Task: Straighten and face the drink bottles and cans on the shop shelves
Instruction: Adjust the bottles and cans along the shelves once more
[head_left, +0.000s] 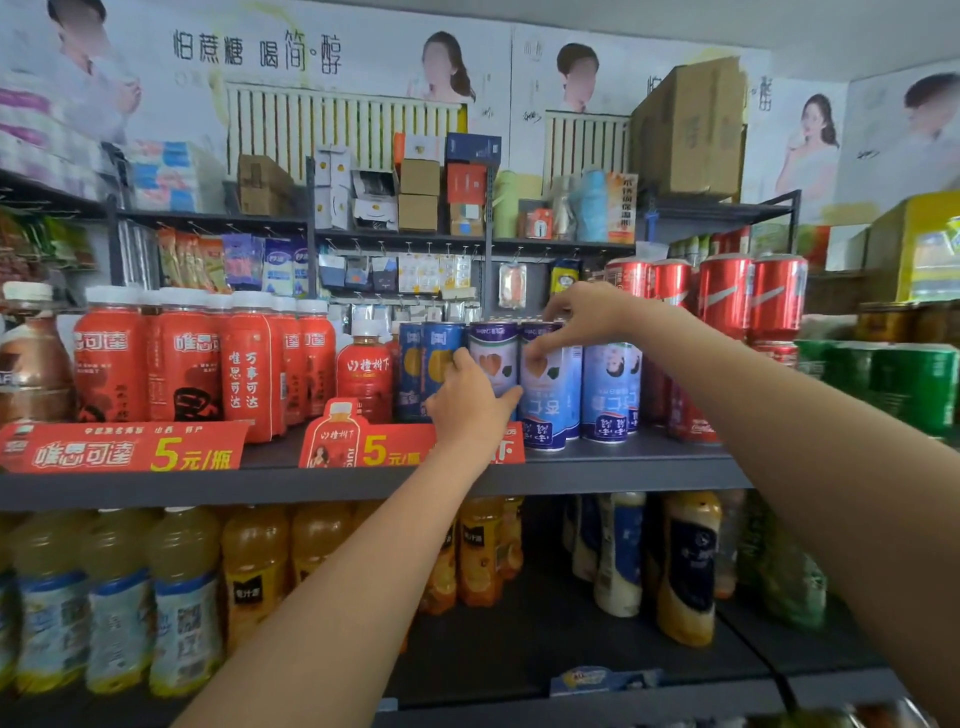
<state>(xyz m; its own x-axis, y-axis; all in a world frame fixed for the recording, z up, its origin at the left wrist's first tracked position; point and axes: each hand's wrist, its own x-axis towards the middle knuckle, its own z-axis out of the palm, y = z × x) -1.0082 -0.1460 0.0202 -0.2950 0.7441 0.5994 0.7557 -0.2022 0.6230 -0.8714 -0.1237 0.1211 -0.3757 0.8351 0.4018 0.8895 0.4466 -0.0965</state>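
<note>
A row of tall slim cans stands on the grey upper shelf (623, 462). My left hand (470, 402) grips the lower part of a white-and-purple peach can (493, 353). My right hand (582, 317) reaches from the right and holds the top of the neighbouring peach can (550, 410), fingers curled over its rim. Two dark blue cans (428, 358) stand just left of them, and more light blue cans (608, 389) stand to the right.
Red bottles (182, 358) fill the shelf's left part behind red price tags (124, 449). Red cola cans (727, 301) are stacked at right, green cans (893, 384) beyond. The lower shelf holds orange juice bottles (254, 571) and milk drink bottles (685, 566).
</note>
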